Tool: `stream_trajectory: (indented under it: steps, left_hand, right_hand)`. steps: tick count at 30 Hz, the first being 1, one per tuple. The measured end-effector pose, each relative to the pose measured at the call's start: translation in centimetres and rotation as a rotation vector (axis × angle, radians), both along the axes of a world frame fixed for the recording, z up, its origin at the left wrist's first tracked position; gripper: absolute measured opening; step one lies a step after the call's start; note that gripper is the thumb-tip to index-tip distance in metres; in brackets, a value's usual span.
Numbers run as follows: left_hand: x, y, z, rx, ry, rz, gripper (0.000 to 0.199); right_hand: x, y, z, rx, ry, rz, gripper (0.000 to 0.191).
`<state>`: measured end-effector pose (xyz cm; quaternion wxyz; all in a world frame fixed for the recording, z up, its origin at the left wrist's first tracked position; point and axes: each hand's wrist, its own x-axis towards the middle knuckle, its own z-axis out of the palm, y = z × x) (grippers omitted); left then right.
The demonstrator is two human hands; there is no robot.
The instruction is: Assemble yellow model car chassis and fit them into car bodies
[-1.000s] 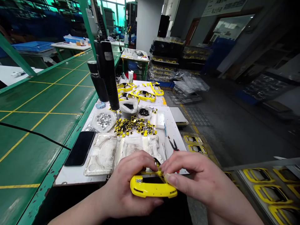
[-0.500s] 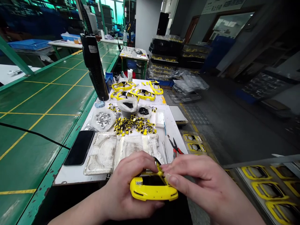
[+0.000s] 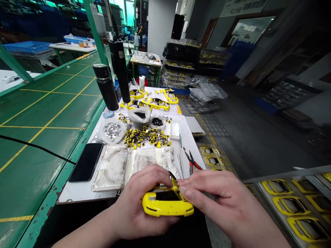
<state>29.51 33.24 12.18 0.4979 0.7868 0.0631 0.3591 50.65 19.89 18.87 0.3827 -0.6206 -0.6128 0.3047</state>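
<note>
A glossy yellow model car body point(image 3: 167, 206) sits in my left hand point(image 3: 139, 203), its fingers wrapped around the shell from behind and below. My right hand point(image 3: 219, 199) reaches in from the right, with thumb and fingertips pinching the upper edge of the shell near a dark opening. Whatever lies under those fingertips is hidden. Just beyond the hands lie red-handled pliers point(image 3: 191, 162) and thin metal tweezers point(image 3: 180, 165) on the white work sheet point(image 3: 196, 151).
A heap of small yellow-and-black parts point(image 3: 147, 137) lies beyond white moulded trays point(image 3: 111, 168), near bags of silver point(image 3: 112, 131) and black point(image 3: 157, 121) pieces. Also present: a phone point(image 3: 86, 162), a black flask point(image 3: 105, 88), yellow shells point(image 3: 148, 102), and a rack of shells point(image 3: 292, 203) at right.
The whole scene has shifted slightly as my head moved, and the black flask shows again. Both hands keep the same hold on the yellow body.
</note>
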Motion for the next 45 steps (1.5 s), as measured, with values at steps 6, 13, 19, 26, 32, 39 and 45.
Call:
stream_trajectory:
  steps: [6, 13, 19, 26, 32, 39, 45]
  left_hand:
    - [-0.2, 0.1, 0.5, -0.004, 0.024, -0.028, 0.042]
    - [-0.2, 0.5, 0.0, -0.024, -0.005, -0.019, 0.048]
    - [0.1, 0.8, -0.6, -0.015, -0.077, -0.010, 0.058]
    - [0.0, 1.0, -1.5, 0.030, -0.127, 0.004, 0.065]
    - [0.4, 1.0, -1.8, 0.043, -0.156, 0.057, 0.057]
    - [0.6, 0.5, -2.8, 0.057, -0.212, 0.114, 0.063]
    - [0.6, 0.7, -2.3, 0.033, -0.170, 0.092, 0.065]
  right_hand:
    - [-0.2, -0.2, -0.2, -0.022, 0.082, -0.022, 0.016]
    - [0.1, -1.4, -5.3, 0.191, 0.190, -0.042, 0.055]
    - [-1.3, -0.6, -9.6, 0.303, 0.226, -0.034, 0.059]
    - [-2.5, 1.1, -11.3, 0.470, 0.318, -0.053, 0.052]
    - [-2.5, 1.0, -11.3, 0.458, 0.324, -0.074, 0.052]
    - [-2.6, 0.5, -11.6, 0.451, 0.326, -0.091, 0.053]
    - [-2.8, 0.6, -11.3, 0.445, 0.334, -0.102, 0.053]
